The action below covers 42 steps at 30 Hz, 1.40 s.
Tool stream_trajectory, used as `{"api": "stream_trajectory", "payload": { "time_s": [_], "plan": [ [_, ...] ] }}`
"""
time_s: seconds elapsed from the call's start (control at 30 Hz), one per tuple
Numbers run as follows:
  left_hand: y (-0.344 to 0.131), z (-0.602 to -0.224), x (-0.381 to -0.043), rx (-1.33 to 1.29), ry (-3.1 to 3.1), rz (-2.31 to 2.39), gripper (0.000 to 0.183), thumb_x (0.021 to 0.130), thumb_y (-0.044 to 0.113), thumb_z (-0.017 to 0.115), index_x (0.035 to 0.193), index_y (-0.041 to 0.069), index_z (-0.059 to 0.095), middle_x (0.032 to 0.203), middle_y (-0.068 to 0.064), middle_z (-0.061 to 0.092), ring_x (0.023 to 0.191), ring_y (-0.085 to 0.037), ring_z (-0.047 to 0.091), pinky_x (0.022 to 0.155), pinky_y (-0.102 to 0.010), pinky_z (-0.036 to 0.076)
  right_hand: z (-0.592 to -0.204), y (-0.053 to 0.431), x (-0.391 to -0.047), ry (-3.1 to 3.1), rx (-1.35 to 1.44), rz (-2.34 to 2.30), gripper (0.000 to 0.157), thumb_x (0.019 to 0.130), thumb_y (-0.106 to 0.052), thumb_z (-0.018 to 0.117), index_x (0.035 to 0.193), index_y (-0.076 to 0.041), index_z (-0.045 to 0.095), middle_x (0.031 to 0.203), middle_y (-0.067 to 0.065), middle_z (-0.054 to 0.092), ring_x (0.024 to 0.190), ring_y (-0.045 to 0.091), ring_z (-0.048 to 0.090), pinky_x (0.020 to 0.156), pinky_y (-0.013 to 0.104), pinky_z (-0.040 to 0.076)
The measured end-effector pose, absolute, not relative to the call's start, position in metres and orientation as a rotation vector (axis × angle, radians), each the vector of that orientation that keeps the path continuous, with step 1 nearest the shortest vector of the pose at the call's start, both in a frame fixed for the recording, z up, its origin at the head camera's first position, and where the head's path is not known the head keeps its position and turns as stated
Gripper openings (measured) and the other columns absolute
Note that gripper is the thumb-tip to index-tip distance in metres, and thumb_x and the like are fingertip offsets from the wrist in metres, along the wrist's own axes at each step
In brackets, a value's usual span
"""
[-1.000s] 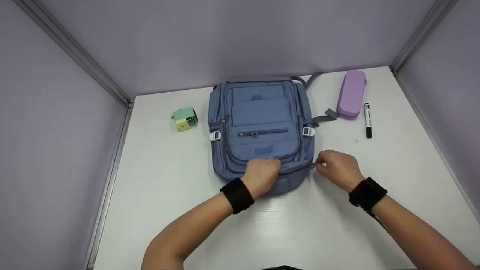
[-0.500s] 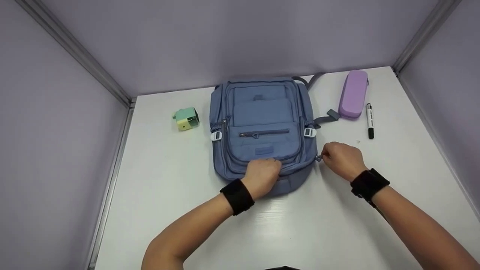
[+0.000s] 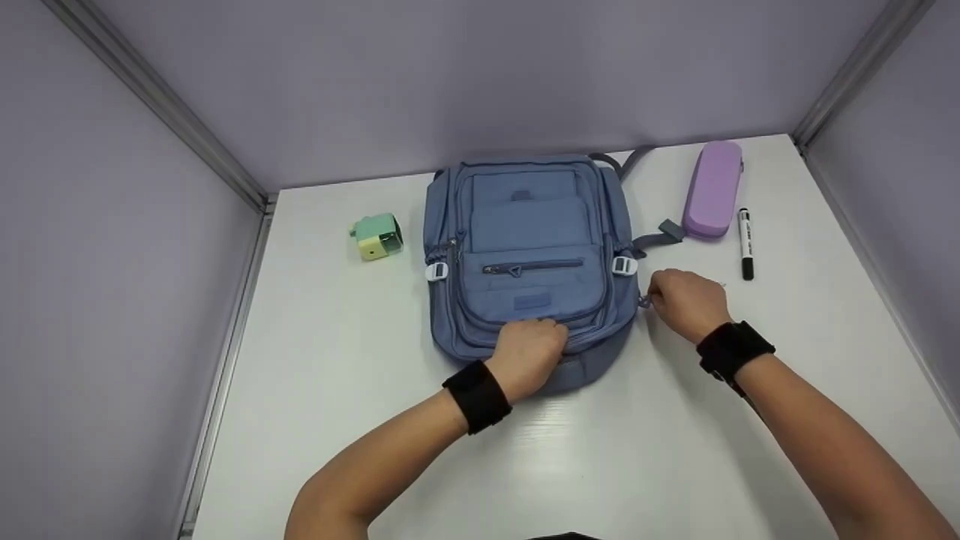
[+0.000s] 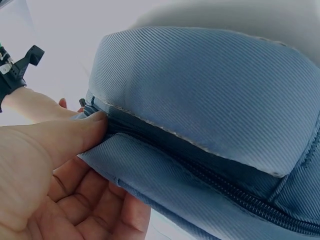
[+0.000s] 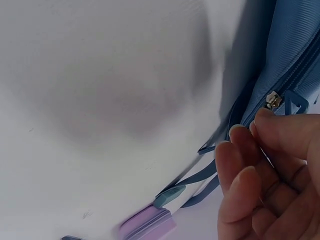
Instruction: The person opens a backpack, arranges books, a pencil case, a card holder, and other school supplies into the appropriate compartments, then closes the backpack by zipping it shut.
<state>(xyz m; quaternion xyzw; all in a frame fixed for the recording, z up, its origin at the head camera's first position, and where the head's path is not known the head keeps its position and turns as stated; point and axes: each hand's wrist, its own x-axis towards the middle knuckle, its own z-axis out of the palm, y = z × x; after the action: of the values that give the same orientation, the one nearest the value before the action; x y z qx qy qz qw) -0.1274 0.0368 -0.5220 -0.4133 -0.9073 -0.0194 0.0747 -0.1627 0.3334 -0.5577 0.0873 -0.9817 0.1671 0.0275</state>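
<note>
1. The left hand (image 3: 529, 352) grips the fabric edge near the bottom of the blue backpack (image 3: 529, 225), which lies in the centre of the frame; this hold stays the same.
2. The right hand (image 3: 686, 300) seems to pinch the zipper pull (image 3: 645, 301); both are now higher along the bag's right side, so probably the zipper advances. Whether it opens or closes, I cannot tell.
3. Upper right: purple pencil case (image 3: 714, 191), marker (image 3: 746, 247).
</note>
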Motion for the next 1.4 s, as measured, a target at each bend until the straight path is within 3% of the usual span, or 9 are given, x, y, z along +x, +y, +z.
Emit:
{"api": "stream_trajectory", "payload": {
  "time_s": [0.5,1.0,1.4],
  "plan": [
    [0.037,-0.521,-0.124,-1.224,-2.695,-0.079,0.008,0.090,0.012,0.073,0.083,0.015,0.070,0.076,0.000,0.065,0.065,-0.017,0.063,0.048,-0.033,0.049,-0.558,0.335,-0.188,-3.059,0.229,0.521,0.011,0.092,-0.004,0.062,0.088,-0.005,0.073,0.084,0.015,0.070,0.079,0.038,0.067,0.058,0.057,0.051],
    [0.036,-0.520,-0.122,-1.228,-2.732,-0.057,0.010,0.093,0.010,0.071,0.084,0.016,0.070,0.077,0.000,0.064,0.067,-0.017,0.064,0.048,-0.032,0.050,-0.562,0.337,-0.206,-3.080,0.169,0.529,0.010,0.091,-0.005,0.062,0.087,-0.006,0.072,0.085,0.017,0.071,0.077,0.039,0.068,0.056,0.058,0.050],
    [0.034,-0.522,-0.121,-1.218,-2.695,-0.069,0.007,0.088,0.014,0.076,0.085,0.016,0.070,0.078,0.001,0.065,0.068,-0.016,0.064,0.050,-0.031,0.050,-0.566,0.337,-0.213,-3.061,0.164,0.543,0.008,0.094,-0.006,0.064,0.094,-0.003,0.071,0.088,0.019,0.070,0.081,0.042,0.067,0.061,0.059,0.051]
  ]
}}
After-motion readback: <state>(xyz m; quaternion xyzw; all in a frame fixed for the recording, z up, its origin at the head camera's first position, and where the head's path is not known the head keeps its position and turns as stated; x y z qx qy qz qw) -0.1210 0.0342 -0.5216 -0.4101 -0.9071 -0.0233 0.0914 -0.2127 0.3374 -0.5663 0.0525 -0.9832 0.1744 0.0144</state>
